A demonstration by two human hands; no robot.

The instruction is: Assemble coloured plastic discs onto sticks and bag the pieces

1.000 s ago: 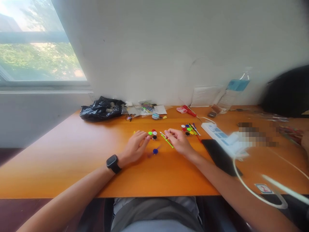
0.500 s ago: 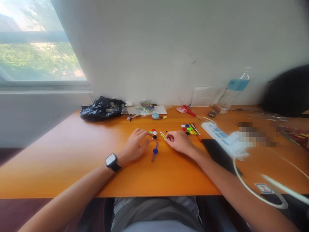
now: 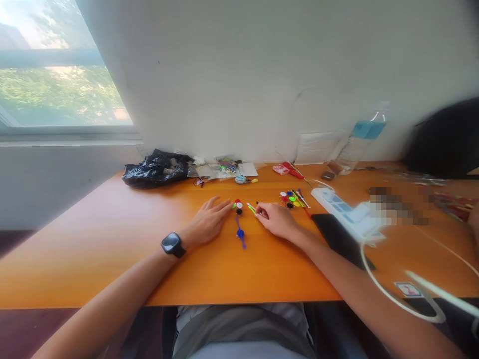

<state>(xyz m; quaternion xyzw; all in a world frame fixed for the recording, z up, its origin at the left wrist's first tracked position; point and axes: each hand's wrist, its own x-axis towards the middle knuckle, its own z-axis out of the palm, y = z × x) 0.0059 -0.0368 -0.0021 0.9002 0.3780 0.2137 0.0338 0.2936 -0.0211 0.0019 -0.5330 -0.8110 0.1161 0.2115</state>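
Note:
My left hand [image 3: 208, 221] lies flat on the orange table [image 3: 112, 239] with fingers stretched toward a small cluster of coloured discs [image 3: 238, 206]. My right hand [image 3: 276, 219] is curled, pinching a thin green stick [image 3: 252, 209] near that cluster. A blue disc on a blue stick [image 3: 241, 233] lies on the table between the two hands. A black watch [image 3: 172, 244] is on my left wrist.
More coloured discs and sticks [image 3: 294, 199] lie behind my right hand. A black plastic bag [image 3: 156, 168] and small clutter sit by the wall. A white power strip [image 3: 339, 204], dark phone [image 3: 339, 239], white cable [image 3: 389, 294] and water bottle [image 3: 355, 144] are to the right.
The blue disc on its stick has turned on the table. My right hand closed round the green stick and pulled in toward the discs; my left hand flattened.

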